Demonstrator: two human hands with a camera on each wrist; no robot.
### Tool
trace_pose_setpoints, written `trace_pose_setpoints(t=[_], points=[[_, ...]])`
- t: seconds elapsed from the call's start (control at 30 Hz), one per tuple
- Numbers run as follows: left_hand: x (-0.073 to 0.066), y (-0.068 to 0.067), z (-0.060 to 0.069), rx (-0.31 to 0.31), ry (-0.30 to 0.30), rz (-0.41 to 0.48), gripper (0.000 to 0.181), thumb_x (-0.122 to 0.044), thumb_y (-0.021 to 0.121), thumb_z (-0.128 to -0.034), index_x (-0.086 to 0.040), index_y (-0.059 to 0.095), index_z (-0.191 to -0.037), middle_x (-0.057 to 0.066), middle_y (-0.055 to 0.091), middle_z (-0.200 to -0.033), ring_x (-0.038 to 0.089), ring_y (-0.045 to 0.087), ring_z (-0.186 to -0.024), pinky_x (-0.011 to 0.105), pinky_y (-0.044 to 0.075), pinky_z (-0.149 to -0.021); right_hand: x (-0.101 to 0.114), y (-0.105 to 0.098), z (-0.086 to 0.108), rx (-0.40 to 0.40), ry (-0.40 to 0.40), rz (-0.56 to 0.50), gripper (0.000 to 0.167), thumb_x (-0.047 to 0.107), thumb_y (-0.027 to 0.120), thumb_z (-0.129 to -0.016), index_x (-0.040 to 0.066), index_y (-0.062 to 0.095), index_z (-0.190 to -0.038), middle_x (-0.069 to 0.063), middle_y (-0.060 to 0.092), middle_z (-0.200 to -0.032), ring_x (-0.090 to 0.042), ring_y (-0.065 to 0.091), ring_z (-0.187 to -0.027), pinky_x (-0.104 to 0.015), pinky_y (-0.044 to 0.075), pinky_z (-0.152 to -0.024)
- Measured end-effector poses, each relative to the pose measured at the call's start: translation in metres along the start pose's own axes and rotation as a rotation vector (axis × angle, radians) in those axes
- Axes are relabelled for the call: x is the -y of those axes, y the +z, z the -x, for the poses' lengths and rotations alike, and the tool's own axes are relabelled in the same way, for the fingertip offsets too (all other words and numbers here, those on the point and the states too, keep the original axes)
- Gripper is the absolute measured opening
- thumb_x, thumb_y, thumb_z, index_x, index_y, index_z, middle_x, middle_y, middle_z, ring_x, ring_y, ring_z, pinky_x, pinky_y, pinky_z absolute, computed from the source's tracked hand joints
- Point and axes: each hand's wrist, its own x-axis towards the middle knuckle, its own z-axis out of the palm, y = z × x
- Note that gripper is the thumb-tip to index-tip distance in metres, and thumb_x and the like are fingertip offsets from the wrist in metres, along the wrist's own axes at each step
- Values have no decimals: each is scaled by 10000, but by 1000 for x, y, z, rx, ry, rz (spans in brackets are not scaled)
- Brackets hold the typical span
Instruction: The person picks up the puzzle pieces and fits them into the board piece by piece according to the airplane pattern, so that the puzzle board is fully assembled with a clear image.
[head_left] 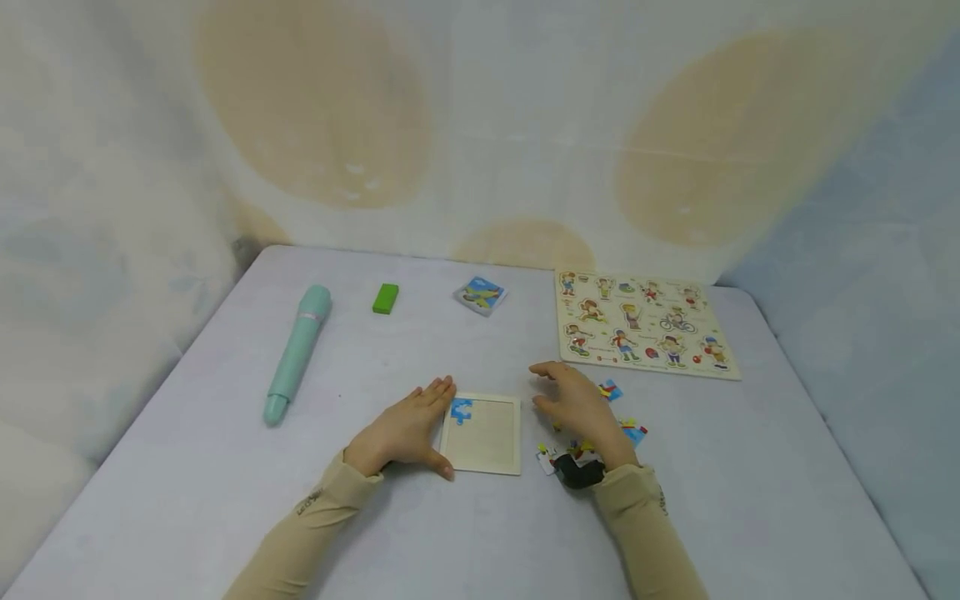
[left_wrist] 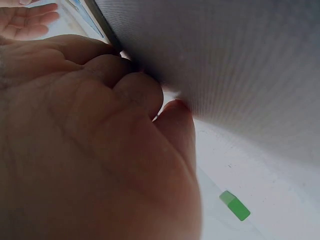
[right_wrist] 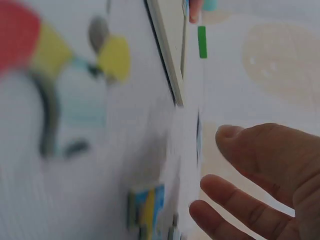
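A square wooden puzzle frame (head_left: 483, 433) lies in front of the person, with one blue and white puzzle piece (head_left: 461, 410) in its far left corner. Along the frame's left edge rests the left hand (head_left: 407, 427), fingers extended and thumb at the near left corner. The right hand (head_left: 581, 410) hovers right of the frame, fingers apart and slightly bent, with nothing between them. Beneath and beside it lie several loose pieces (head_left: 633, 432), partly hidden by the hand; a blue and yellow piece (right_wrist: 150, 205) shows in the right wrist view.
A teal tube-shaped object (head_left: 297, 354) lies at the left. Further back are a green block (head_left: 386, 298) and a small picture packet (head_left: 481, 295). At the back right lies a large board with figures (head_left: 637, 321). A curtain hangs behind the table.
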Motion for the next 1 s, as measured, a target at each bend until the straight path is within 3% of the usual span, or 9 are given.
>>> trace_pose_setpoints(t=[0.17, 0.4, 0.67, 1.0], points=[[1, 2, -1, -7, -3, -10, 1271, -566, 866, -577, 27, 244, -1513, 159, 196, -1611, 304, 166, -1507, 482, 205, -1220, -14, -14, 2, -30, 63, 27, 501, 138, 681, -884, 89, 533, -1360, -163, 577, -1342, -367, 545, -1223, -527, 478, -986], [0, 2, 0, 4, -17, -23, 1271, -564, 865, -583, 17, 233, -1519, 147, 191, -1615, 295, 159, -1509, 477, 198, -1223, -30, -28, 7, -8, 165, 6, 514, 129, 661, -877, 62, 514, -1365, -208, 576, -1314, -407, 519, -1248, -569, 449, -998], [-2, 1, 1, 4, -21, -10, 1272, -563, 867, -582, 17, 233, -1519, 146, 190, -1615, 290, 155, -1511, 476, 192, -1225, -37, -27, 7, -14, 198, 56, 475, 174, 676, -866, 24, 565, -1303, -184, 601, -1255, -347, 544, -1156, -529, 446, -995], [-2, -1, 0, 6, -22, -9, 1270, -557, 870, -582, 9, 232, -1522, 138, 187, -1618, 283, 151, -1513, 474, 192, -1226, -44, -19, 6, -68, 161, 86, 334, 208, 690, -868, 14, 651, -1138, -207, 593, -1197, -391, 518, -1143, -553, 429, -981]])
